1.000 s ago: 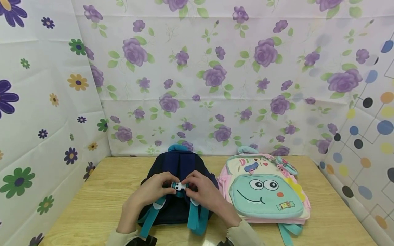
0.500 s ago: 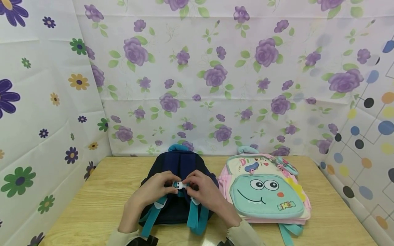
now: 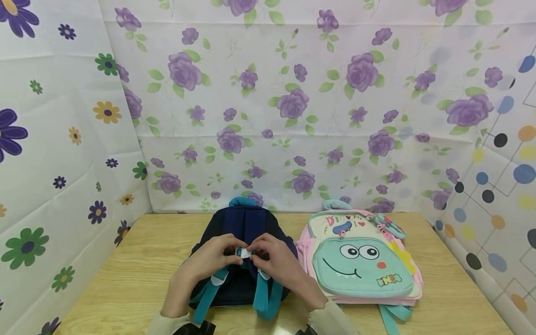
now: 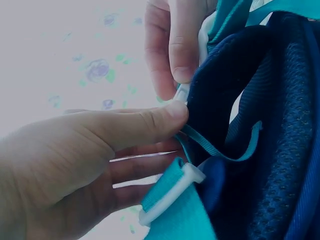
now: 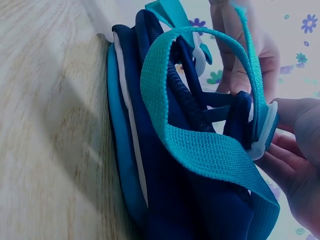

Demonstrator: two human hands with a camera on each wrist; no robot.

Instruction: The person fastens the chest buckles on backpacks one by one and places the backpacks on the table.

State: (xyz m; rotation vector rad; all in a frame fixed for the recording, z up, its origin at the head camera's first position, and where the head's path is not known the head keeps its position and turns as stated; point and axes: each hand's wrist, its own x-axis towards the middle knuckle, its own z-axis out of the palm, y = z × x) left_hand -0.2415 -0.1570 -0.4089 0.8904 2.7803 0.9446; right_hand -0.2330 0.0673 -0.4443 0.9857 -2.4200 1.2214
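Observation:
A dark navy backpack [image 3: 228, 291] lies on the table with its shoulder-strap side up. Across its straps, a small white side-release buckle [image 3: 244, 253] sits between both hands. My left hand [image 3: 211, 256] pinches the buckle's left end between thumb and fingers. From the other side my right hand [image 3: 278, 260] pinches the right end. In the left wrist view, the left thumb presses on the white buckle [image 4: 183, 93], most of which the fingers hide. Teal webbing [image 5: 200, 150] loops in front of the right hand in the right wrist view.
To the right stands a pink and mint backpack [image 3: 362, 267] with a smiling cartoon face, its teal strap [image 3: 391, 316] hanging toward the front. Both bags rest on a wooden table [image 3: 125, 279]. Flowered cloth [image 3: 289, 139] hangs behind, with patterned cloth at both sides.
The two halves of the white buckle have come together; the dark gaps between its prongs, visible earlier, no longer show. Both hands have stayed almost in place.

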